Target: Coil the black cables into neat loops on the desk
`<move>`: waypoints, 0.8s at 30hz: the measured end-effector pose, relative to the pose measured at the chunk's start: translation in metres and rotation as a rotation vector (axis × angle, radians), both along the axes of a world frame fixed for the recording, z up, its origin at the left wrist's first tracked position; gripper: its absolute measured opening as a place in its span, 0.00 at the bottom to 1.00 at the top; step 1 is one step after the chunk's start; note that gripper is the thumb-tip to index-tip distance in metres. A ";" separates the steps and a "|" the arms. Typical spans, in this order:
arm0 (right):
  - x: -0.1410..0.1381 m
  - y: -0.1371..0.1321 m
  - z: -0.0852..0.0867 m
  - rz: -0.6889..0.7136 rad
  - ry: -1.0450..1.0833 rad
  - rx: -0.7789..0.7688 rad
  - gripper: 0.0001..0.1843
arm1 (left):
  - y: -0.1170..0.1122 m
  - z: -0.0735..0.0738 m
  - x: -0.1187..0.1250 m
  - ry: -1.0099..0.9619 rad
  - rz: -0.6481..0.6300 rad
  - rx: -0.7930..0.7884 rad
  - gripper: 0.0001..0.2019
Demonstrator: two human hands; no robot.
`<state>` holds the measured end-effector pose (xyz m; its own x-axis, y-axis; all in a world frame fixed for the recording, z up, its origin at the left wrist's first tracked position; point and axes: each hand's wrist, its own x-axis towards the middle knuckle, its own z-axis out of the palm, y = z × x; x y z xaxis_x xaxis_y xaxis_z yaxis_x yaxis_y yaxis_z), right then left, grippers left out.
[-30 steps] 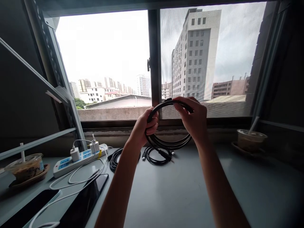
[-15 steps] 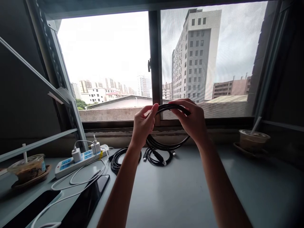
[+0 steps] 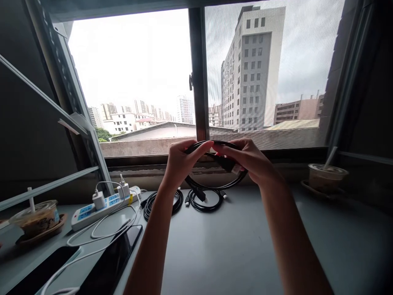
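Both my hands hold a coiled black cable (image 3: pixel 215 185) up in front of the window, above the grey table (image 3: pixel 233 250). My left hand (image 3: pixel 181 162) pinches the coil's top left. My right hand (image 3: pixel 250 162) grips the top right, with a black plug end under its fingers. Another plug of the same cable dangles below the coil. Two more coiled black cables (image 3: pixel 201 200) lie on the table just beneath.
A white power strip (image 3: pixel 102 205) with chargers and white leads sits at the left, beside two dark phones (image 3: pixel 109 262). Iced drink cups stand on saucers at far left (image 3: pixel 35 217) and far right (image 3: pixel 325 176). A metal shelf frame (image 3: pixel 76 123) rises at the left.
My hands have come closer together and lower, flattening the coil. My right hand has turned and now holds a plug end at the coil's top.
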<state>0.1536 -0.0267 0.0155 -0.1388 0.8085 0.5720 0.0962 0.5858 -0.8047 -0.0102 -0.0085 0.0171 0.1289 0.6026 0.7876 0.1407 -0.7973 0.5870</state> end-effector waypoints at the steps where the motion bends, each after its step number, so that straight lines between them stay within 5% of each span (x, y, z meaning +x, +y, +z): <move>1: 0.000 -0.001 0.000 0.020 0.000 -0.015 0.19 | -0.002 0.001 0.000 -0.007 -0.015 -0.017 0.21; 4: 0.000 0.000 0.001 0.022 0.001 0.056 0.19 | -0.004 0.003 0.001 -0.037 -0.031 -0.119 0.23; 10: -0.007 0.014 -0.002 -0.090 -0.165 0.470 0.19 | 0.006 0.003 -0.005 -0.138 0.049 -0.376 0.25; 14: -0.012 0.020 -0.007 -0.303 -0.271 0.646 0.17 | 0.011 0.006 -0.012 -0.118 -0.102 -0.561 0.24; 19: -0.012 0.025 -0.009 -0.476 -0.286 0.645 0.13 | 0.007 0.011 -0.013 -0.138 -0.370 -0.719 0.16; 24: -0.005 0.052 -0.017 -0.517 -0.175 0.539 0.12 | 0.008 0.008 -0.002 -0.203 -0.420 -0.702 0.09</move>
<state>0.1486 0.0254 -0.0012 0.0561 0.4105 0.9102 0.5649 0.7386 -0.3679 -0.0119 -0.0003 0.0253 0.3481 0.8947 0.2798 -0.2481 -0.1999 0.9479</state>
